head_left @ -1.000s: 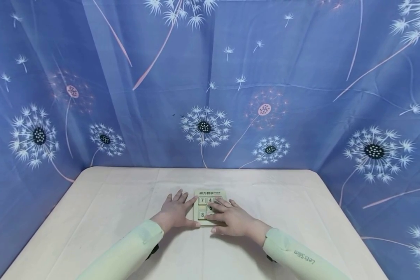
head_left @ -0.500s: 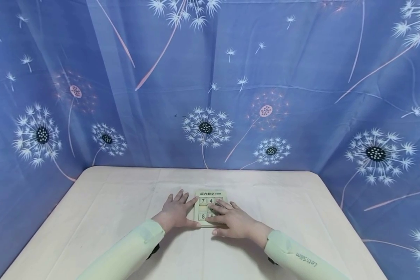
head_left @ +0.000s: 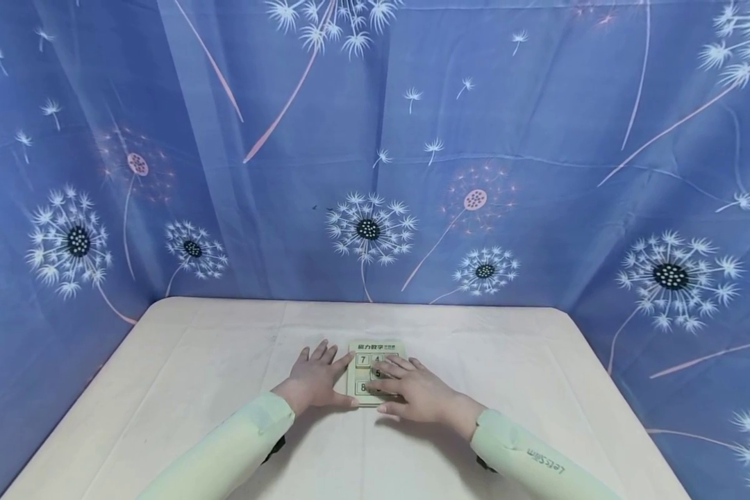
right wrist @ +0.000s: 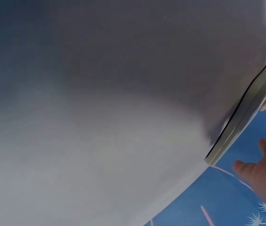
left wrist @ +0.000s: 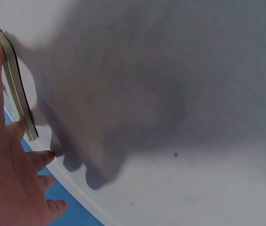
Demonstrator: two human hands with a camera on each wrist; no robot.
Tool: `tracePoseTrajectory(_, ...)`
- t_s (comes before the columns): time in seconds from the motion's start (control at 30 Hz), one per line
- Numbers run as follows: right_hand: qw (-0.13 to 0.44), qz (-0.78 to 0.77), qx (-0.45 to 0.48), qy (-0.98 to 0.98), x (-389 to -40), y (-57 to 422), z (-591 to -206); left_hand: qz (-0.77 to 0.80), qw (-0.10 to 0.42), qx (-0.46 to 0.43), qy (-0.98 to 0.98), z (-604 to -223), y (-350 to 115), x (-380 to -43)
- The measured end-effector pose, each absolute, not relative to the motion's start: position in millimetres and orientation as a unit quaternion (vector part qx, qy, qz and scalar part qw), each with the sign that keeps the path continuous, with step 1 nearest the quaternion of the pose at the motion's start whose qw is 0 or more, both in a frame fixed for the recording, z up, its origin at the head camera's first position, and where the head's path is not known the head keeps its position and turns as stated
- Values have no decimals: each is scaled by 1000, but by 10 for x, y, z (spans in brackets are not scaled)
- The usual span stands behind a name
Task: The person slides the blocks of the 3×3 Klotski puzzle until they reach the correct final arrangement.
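Note:
A pale green sliding number puzzle lies flat on the table, with Chinese lettering along its top. Tiles 7, 4, 5 and 8 show in the head view; an uncovered slot lies between 7 and 8. My left hand rests at its left side, fingers spread, index fingertip and thumb touching the board's edge. In the left wrist view the board's side shows against those digits. My right hand lies over the puzzle's right part, fingers extended across the tiles, hiding several of them. Its thumb points toward the lower edge.
A white-covered table reaches back to a blue curtain with dandelion prints. The curtain also hangs along both sides. Light green sleeves cover both forearms.
The right fingers shift slightly over the tiles, leaving the 5 more visible. My left hand stays at the board's left edge. The head view has drifted a little.

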State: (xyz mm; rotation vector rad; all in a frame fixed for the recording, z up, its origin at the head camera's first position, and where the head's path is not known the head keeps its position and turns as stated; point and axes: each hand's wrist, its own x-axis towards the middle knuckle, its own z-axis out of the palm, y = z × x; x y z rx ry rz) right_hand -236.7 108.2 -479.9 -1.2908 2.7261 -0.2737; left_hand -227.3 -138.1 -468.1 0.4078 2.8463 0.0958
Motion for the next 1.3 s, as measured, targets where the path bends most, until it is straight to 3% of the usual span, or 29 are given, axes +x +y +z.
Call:
tracePoseTrajectory(0.3,42,-96,-409,906,-2448,1057,-4770,27,134,135,981,-4695,-1386,-2285)
tracePoseTrajectory(1.3,74,-92,-345,931,-2579,934,-4861,8,104,156,982,-4818,-1398,-2306)
